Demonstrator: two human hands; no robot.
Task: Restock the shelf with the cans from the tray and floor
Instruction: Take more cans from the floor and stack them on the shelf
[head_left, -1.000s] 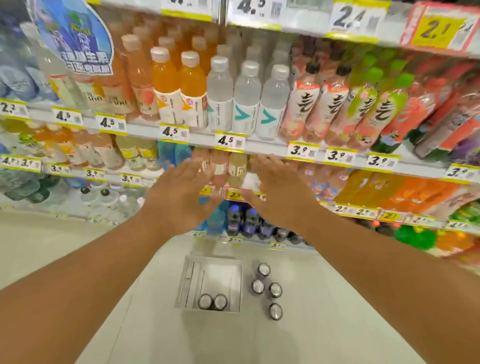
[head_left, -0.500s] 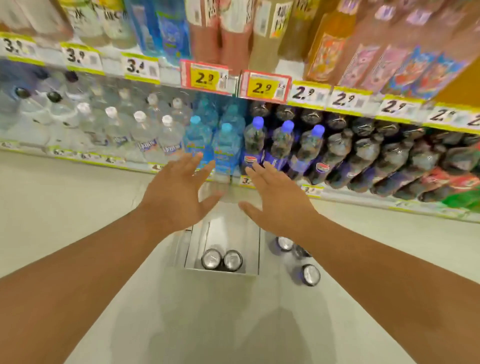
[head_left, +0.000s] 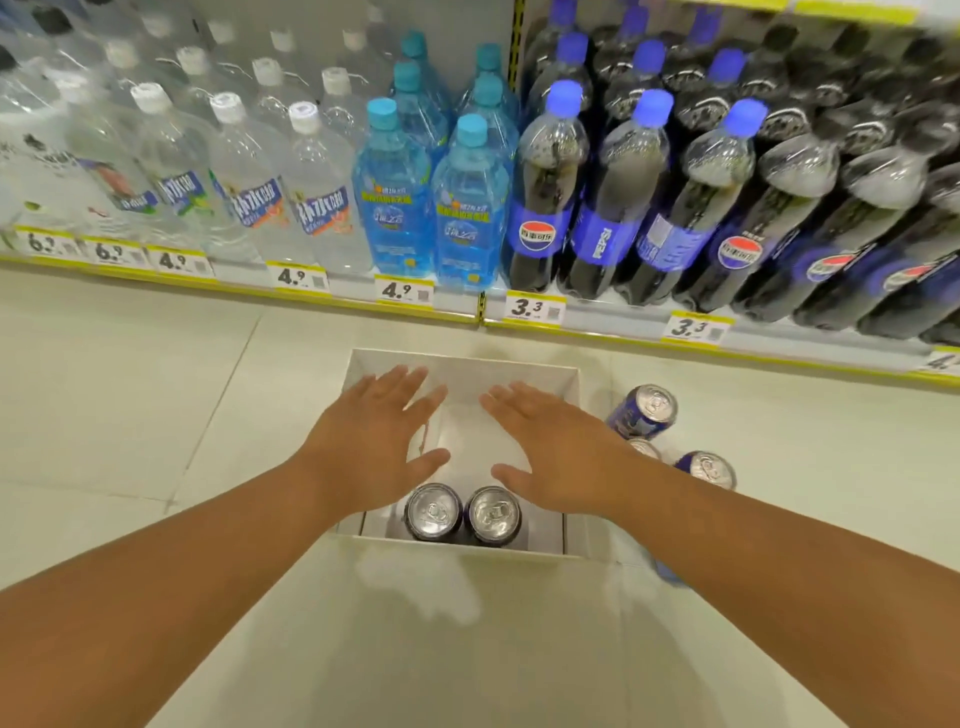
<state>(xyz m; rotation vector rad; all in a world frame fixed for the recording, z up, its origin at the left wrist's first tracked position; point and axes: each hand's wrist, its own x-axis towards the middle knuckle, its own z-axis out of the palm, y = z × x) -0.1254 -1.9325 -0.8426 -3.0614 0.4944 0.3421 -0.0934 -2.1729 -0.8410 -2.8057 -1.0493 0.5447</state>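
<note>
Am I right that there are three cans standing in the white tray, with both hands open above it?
Not quite: the head view shows two cans in the white tray, not three, side by side at its near end. The rest holds: the left hand and right hand are both open above it, fingers straight, holding nothing.

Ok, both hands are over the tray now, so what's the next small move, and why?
Probably lower both hands onto the two cans at the near end of the tray, one each. The left hand and right hand are open and hold nothing, and those upright cans lie closest beneath them.
</note>
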